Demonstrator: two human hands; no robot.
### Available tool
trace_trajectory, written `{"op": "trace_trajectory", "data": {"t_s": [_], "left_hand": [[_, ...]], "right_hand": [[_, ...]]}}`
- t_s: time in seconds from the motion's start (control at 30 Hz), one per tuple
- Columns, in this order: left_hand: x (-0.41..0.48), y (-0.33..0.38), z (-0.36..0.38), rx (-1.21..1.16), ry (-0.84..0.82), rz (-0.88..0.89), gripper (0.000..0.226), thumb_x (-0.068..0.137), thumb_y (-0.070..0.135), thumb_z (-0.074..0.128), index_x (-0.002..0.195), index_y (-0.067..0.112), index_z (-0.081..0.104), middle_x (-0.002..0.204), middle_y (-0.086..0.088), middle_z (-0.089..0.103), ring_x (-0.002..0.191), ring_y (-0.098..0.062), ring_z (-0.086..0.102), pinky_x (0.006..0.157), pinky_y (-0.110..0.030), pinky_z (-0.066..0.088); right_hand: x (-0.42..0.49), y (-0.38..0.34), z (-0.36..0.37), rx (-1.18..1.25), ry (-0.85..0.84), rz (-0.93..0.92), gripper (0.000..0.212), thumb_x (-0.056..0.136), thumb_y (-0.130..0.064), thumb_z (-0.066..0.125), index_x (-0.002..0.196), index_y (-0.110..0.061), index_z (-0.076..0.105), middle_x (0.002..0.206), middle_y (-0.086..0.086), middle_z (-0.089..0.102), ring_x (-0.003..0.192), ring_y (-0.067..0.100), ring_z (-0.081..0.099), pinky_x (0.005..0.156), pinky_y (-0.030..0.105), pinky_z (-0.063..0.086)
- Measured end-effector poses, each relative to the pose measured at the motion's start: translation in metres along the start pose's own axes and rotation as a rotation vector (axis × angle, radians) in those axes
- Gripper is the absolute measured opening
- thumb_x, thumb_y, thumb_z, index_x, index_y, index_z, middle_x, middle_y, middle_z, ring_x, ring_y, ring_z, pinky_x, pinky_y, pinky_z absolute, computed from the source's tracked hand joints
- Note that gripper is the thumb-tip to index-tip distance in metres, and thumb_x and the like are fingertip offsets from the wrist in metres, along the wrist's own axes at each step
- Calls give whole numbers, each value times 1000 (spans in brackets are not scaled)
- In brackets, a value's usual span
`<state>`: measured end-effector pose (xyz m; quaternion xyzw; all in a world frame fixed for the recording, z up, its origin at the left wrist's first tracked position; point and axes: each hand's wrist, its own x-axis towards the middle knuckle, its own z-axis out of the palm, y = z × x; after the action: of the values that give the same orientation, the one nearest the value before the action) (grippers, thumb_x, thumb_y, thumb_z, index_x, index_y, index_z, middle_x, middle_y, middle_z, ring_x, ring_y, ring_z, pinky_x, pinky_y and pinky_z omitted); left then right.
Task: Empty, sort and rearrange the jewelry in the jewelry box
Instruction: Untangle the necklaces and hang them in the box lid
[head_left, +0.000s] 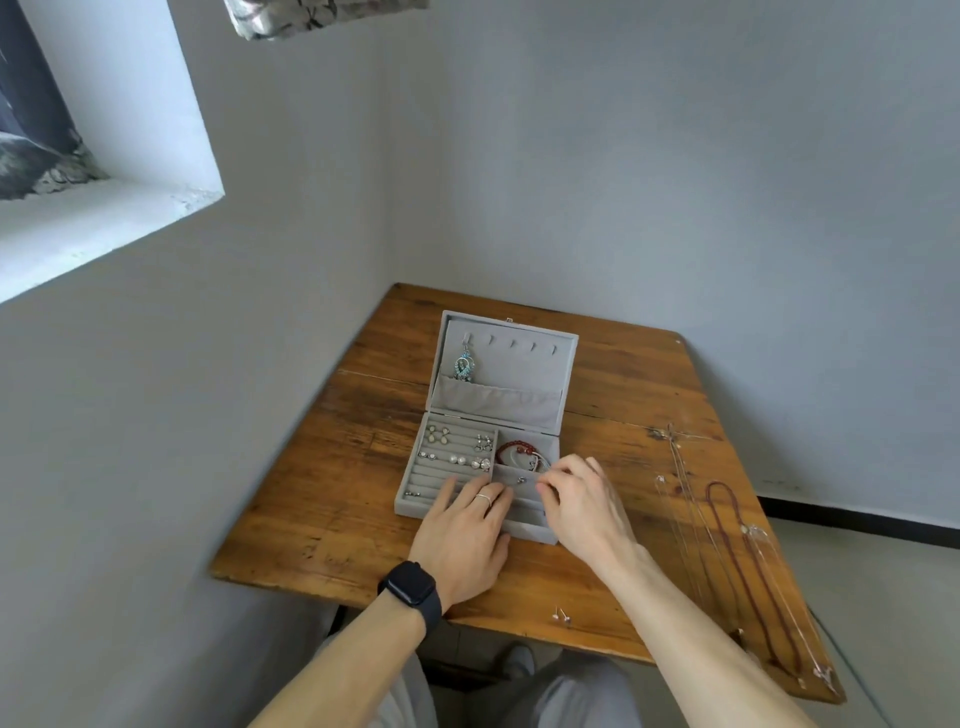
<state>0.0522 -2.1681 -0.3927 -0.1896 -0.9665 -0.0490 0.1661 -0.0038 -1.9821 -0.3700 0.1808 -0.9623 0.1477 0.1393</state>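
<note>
Head view: snag risk

Open jewelry box (527, 532) sits centred on the wooden table (322, 493), left hand (462, 540) flat on its ring rolls (436, 475). Right hand (584, 506) curls over the red bead bracelet (506, 448), its grasp unclear; a hasty lift could tangle it. Stud earrings (561, 617) at 5 o'clock could roll off. Grey walls (675, 182) corner it.

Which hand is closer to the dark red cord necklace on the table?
Right. The right hand is at the jewelry box's right side, with the dark red cord necklace off to its right; the left hand rests further left on the box.
</note>
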Motion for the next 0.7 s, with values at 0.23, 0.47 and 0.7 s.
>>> {"op": "trace_trajectory", "data": {"t_s": [0.23,0.47,0.7], "left_hand": [[-2,0,2,34,13,11,50,92,35,60,137,14,59,134,-2,62,131,-22,52,112,-45,41],[-3,-3,2,119,48,56,50,88,36,71,131,13,65,130,-4,67,126,-21,59,105,-46,48],[-1,3,-1,96,-42,-11,53,83,34,77,130,13,66,130,-4,67,127,-20,59,105,-48,47]], "right_hand": [[-24,3,5,-7,-8,45,26,97,-21,57,118,-14,72,117,1,58,99,17,53,85,32,52],[-26,-4,9,27,-27,123,30,99,-20,53,122,-14,71,133,0,55,112,18,55,94,29,50],[-34,-13,16,69,2,191,33,102,-23,49,131,-18,65,148,-1,47,123,20,52,94,29,53]]}}
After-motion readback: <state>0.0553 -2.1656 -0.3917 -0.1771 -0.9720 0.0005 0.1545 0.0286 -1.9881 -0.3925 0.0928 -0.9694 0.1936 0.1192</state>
